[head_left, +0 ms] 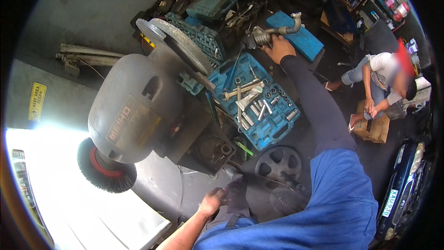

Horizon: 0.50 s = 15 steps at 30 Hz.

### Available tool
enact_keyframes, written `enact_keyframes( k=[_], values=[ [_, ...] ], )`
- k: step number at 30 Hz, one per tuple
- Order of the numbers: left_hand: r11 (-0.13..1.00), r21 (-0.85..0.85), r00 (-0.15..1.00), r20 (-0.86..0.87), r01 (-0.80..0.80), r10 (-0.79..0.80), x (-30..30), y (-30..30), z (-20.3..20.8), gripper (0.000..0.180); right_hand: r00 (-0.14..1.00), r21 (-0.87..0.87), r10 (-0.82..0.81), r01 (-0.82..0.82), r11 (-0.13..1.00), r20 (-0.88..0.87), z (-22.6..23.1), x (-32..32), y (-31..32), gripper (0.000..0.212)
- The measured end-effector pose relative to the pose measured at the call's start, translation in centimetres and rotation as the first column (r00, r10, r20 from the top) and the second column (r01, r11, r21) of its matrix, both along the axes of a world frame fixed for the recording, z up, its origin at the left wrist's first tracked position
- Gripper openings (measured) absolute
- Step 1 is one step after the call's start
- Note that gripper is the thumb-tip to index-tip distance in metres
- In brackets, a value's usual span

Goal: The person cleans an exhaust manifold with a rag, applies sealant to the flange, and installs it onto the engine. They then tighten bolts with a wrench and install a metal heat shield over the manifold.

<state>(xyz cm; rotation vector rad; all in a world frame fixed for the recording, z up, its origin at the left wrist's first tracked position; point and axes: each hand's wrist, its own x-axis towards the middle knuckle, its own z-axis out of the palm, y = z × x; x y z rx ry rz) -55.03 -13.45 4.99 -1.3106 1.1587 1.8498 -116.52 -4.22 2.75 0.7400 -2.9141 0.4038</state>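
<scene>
My right hand [280, 49] reaches far forward, its fingers closed round the ribbed part of a bent metal pipe [289, 29] with a flange at its end. The pipe's curved end lies over a flat blue case [303, 41]. Low in the picture, close to my leg, is my left hand [213, 203] with its fingers curled in; whether anything is inside them is hidden. Between the hands lies an open blue socket set case [266, 132], with wrenches [238, 94] and several loose sockets [262, 111] on it.
A large grey bench grinder [134, 106] stands at the left, with a grinding wheel [187, 48] and a round wire brush [106, 169]. Tool cases [212, 2] are piled behind. A spoked wheel [278, 163] lies near my legs. At the right a person [379, 74] sits by a cardboard box [377, 128].
</scene>
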Motion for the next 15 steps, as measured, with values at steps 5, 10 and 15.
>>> enact_keyframes(
  k=[5,10,15],
  values=[
    [0.994,-0.009,0.994,-0.022,-0.109,0.109,-0.3,0.1,0.9,0.042,0.956,0.057,0.13,-0.15,0.987,0.264,-0.8,1.5,2.9,0.048],
    [0.993,-0.019,0.992,-0.031,-0.119,0.119,-0.3,0.1,0.9,0.041,0.973,-0.026,-0.196,0.2,0.979,0.119,-3.5,2.4,6.0,0.048],
    [0.988,-0.012,0.984,-0.087,-0.155,0.154,1.0,-0.7,-0.7,0.041,0.918,-0.059,-0.336,0.355,0.933,0.21,-8.1,2.1,9.2,0.052]
  ],
)
